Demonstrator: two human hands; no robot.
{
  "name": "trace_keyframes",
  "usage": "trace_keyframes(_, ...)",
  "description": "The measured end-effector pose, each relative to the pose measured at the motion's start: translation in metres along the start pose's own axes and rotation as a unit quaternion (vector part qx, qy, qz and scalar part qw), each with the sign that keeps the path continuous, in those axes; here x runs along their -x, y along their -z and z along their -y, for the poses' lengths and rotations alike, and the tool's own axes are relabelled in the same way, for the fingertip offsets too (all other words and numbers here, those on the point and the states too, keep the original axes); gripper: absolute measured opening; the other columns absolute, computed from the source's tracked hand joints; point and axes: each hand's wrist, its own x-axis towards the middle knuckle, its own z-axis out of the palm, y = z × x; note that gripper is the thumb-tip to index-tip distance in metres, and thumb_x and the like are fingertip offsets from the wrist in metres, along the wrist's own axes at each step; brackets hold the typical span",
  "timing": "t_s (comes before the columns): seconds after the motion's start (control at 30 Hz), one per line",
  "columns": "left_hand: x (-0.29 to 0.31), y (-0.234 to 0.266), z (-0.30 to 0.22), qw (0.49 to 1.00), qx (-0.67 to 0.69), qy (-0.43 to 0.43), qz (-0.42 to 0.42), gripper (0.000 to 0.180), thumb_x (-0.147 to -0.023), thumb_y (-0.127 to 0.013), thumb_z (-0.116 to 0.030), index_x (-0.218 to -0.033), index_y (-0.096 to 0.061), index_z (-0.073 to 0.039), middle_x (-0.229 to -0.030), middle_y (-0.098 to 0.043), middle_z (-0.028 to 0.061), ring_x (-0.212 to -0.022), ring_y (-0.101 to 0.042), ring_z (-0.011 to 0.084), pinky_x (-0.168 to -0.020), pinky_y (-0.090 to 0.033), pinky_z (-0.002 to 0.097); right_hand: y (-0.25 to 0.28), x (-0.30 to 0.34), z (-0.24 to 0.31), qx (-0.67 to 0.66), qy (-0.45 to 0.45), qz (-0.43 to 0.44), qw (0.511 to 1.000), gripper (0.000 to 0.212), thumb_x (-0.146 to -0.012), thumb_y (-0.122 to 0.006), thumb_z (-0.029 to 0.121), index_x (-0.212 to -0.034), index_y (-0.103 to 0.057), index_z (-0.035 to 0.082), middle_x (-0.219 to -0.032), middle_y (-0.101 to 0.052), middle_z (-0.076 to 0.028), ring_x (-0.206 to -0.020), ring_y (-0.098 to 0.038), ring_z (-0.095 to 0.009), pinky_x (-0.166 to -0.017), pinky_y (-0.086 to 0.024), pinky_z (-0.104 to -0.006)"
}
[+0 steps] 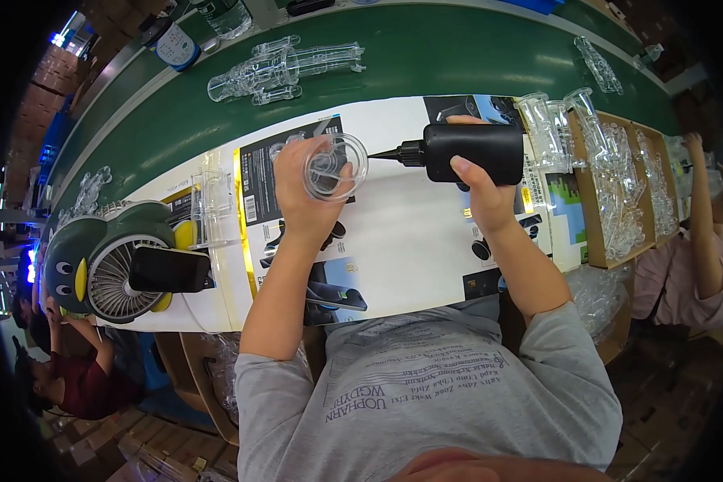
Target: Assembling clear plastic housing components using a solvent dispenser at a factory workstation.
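My left hand point(301, 186) is wrapped round a clear plastic cup-like part point(347, 191), its round opening facing up and an inner piece showing through. My right hand point(486, 181) grips a black squeeze bottle point(474, 151) that lies on its side in the air. The bottle's thin dark nozzle point(387, 154) points left and its tip meets the rim of the clear part; whether it touches I cannot tell. Beneath both hands is a white printed cardboard sheet point(410, 257).
A green fan point(64, 257) with a phone point(169, 269) before it stands at left. Clear plastic assemblies point(277, 71) lie on the green table point(442, 48). At right, a cardboard box point(606, 257) holds several clear parts. Other people sit at both sides.
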Motion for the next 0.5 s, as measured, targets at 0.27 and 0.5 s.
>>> trace_keyframes(0.27, 0.004, 0.002, 0.002, 0.998, -0.042, 0.032, 0.029, 0.050, -0.063, -0.079, -0.014, -0.104, -0.052, -0.004, -0.091, -0.058, 0.0089, -0.085, -0.056, 0.0258, -0.082, -0.043, 0.0356, 0.004, -0.001, -0.008, 0.003, -0.017, 0.025, 1.000, 0.037, -0.074, -0.065, 0.008, -0.110, -0.056, 0.003, -0.097, -0.060, -0.004, -0.086, -0.054, -0.009, -0.077, -0.045, -0.0238)
trace_keyframes(0.5, 0.005, -0.002, 0.002, 0.994, 0.069, 0.089, -0.006, 0.061, -0.064, -0.081, -0.013, -0.109, -0.040, -0.005, -0.105, -0.050, 0.0112, -0.094, -0.054, 0.0226, -0.082, -0.046, 0.0311, 0.003, -0.005, -0.010, -0.010, -0.014, 0.025, 1.000, 0.033, -0.075, -0.064, 0.009, -0.107, -0.058, 0.002, -0.093, -0.059, -0.002, -0.082, -0.053, -0.009, -0.074, -0.043, -0.0234)
